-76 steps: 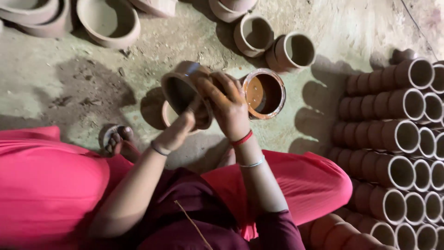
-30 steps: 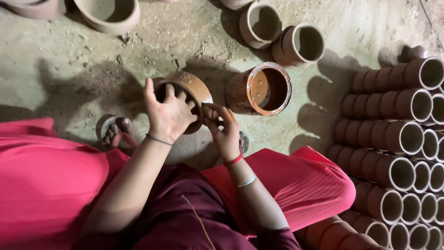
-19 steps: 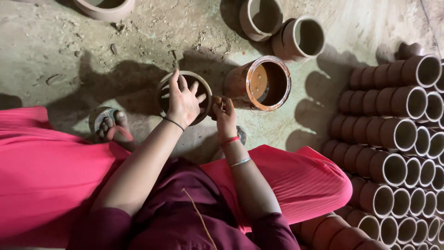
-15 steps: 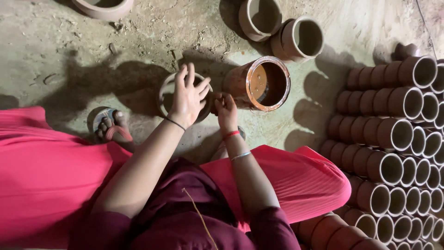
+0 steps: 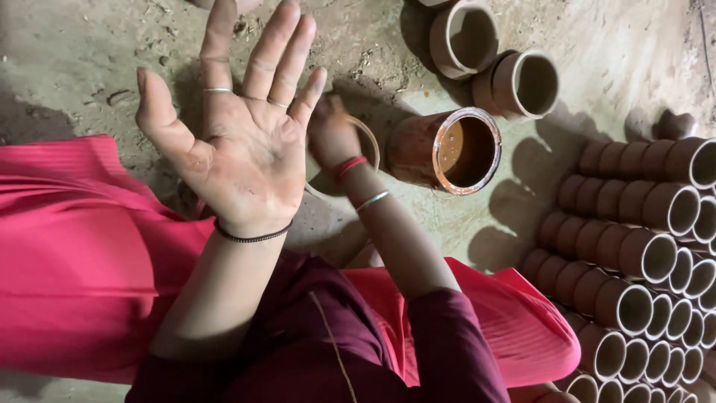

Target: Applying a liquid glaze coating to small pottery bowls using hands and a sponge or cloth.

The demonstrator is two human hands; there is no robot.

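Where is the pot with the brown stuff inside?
In the head view, the round clay pot of brown liquid sits on the dirt floor, just right of the right hand, below two empty clay cups.

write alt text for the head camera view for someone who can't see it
A seated person raises the left hand open, palm to the camera, while the right hand reaches down to a clay pot on the dusty ground. Beside it stands a container of brown liquid, with stacked clay cups at right.
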